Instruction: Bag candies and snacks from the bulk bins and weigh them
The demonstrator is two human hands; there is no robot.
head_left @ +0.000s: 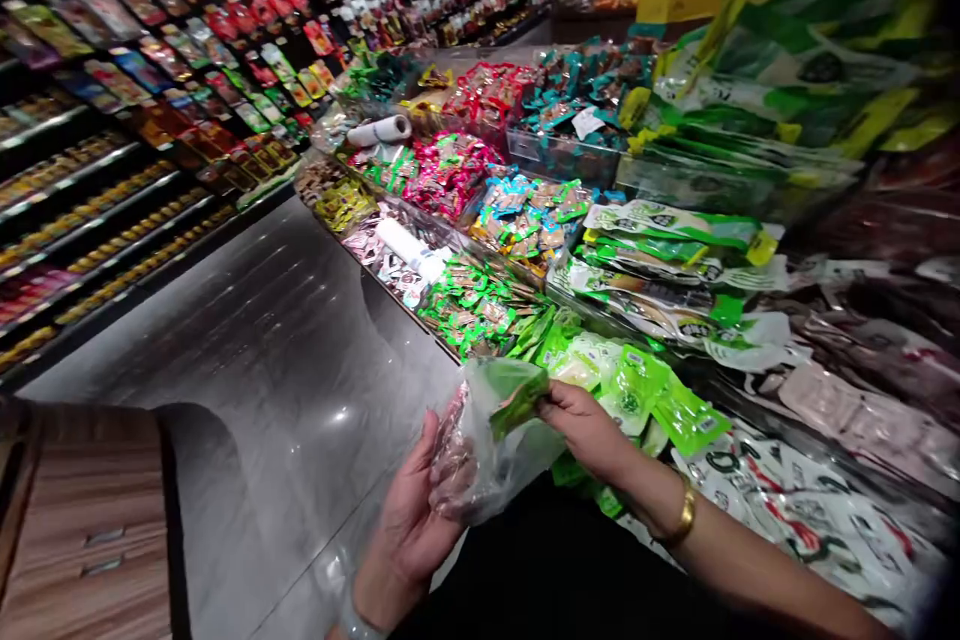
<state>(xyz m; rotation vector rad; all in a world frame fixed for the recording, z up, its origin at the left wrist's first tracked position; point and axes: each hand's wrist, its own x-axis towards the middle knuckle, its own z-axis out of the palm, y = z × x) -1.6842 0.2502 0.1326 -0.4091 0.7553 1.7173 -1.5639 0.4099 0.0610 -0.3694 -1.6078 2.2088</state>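
Observation:
My left hand [416, 510] grips the side of a thin clear plastic bag [487, 450] and holds it up in front of a shop display. My right hand [589, 430], with a gold bangle [684, 517] on the wrist, pinches a small green snack packet [517, 398] at the bag's mouth. The packet sits partly inside the bag. Just right of my right hand lie more loose green packets [637, 390] in a bin.
A long display counter [420, 315] holds bins of wrapped snacks in green, pink, blue and red, plus rolls of plastic bags [379, 130]. Big green-and-white packs [660, 260] are stacked at right. Shelves of goods [112, 170] line the left wall. A shiny grey floor aisle [262, 370] runs between.

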